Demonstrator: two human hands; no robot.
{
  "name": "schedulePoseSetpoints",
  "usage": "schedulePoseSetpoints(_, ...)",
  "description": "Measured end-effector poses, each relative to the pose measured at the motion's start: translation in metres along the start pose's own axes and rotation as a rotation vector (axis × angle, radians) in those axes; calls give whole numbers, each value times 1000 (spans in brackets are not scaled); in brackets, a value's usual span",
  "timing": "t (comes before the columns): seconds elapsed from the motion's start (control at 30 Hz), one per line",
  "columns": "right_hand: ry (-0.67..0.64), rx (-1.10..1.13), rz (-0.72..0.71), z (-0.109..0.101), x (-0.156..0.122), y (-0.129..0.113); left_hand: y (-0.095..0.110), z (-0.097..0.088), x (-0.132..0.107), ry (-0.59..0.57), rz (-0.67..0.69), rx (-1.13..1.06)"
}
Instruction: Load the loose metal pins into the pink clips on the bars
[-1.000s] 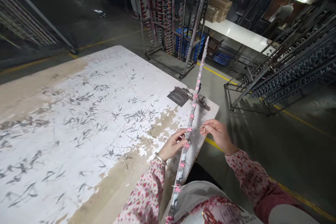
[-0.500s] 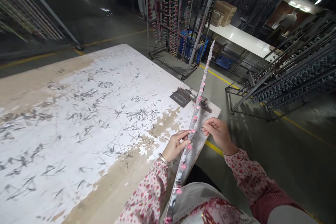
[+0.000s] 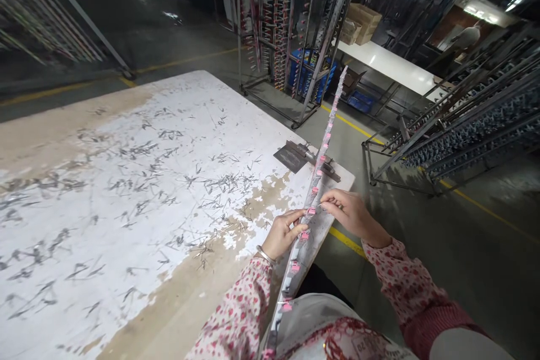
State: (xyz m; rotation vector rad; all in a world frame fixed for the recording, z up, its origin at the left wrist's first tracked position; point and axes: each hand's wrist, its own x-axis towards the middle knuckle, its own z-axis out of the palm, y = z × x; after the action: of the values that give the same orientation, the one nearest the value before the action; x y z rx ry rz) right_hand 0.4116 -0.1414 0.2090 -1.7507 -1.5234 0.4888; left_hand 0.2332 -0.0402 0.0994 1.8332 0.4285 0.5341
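Dim workshop, littered bench [image 3: 242,118]: gripping long strip [image 3: 283,292] in left hand [image 3: 280,236], pinching thin piece [image 3: 320,206] in right hand [image 3: 353,215]

Background: tall metal racks [image 3: 274,45] packed with rows of small parts, blue crate [image 3: 300,70] at the foot of one. Cardboard boxes [image 3: 367,23] on white far bench [image 3: 390,64]. Another person [image 3: 469,36] well back, too small for detail. Yellow lines on dark floor [image 3: 417,230].

Near bench: white coating, worn to tan in patches. Scattered across with wire-like metal bits [image 3: 230,181], thickest around the middle. Dark metal fixture [image 3: 291,157] near the far right corner, partly crossed by the strip in this view; cannot tell if touching.

Strip: running from apron [image 3: 324,318] along the bench's right side, far end pointing toward the racks. Lined with evenly spaced pink blocks [image 3: 296,266].

Left: fingers narrow, thumb and forefinger on the strip near two pink blocks. Silver bracelet [image 3: 265,256] at wrist.

Right: fingertips together on the thin piece, just beside the strip, about level with a pink block. Cannot tell if piece and strip meet; exact shape too small to read.

Wearing floral sleeves [image 3: 242,306] on both arms.
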Motion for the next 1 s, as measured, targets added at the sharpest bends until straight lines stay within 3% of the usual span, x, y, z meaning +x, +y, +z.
schedulePoseSetpoints(0.47, -162, -281, -327, 5, 11, -11, 0, -1, -1, -10, -8, 41)
schedulePoseSetpoints(0.7, -160, -244, -351, 5, 13, -19, -3, -1, -2, -15, -17, -12)
schedulePoseSetpoints(0.8, -92, -74, -226, 9, 10, -4, -5, -1, -4, -12, -45, -103)
schedulePoseSetpoints(0.87, 92, 135, -38, 19, 10, 22, -7, -3, -7, -9, -93, -171)
schedulePoseSetpoints(0.93, 300, 337, 222, 41, 13, 58, -9, -5, -9, -5, -160, -231)
schedulePoseSetpoints(0.97, 357, 391, 351, 55, 16, 76, -11, -7, -10, -5, -191, -256)
schedulePoseSetpoints(1.0, 326, 408, 446, 71, 21, 93, -12, -9, -11, -6, -216, -276)
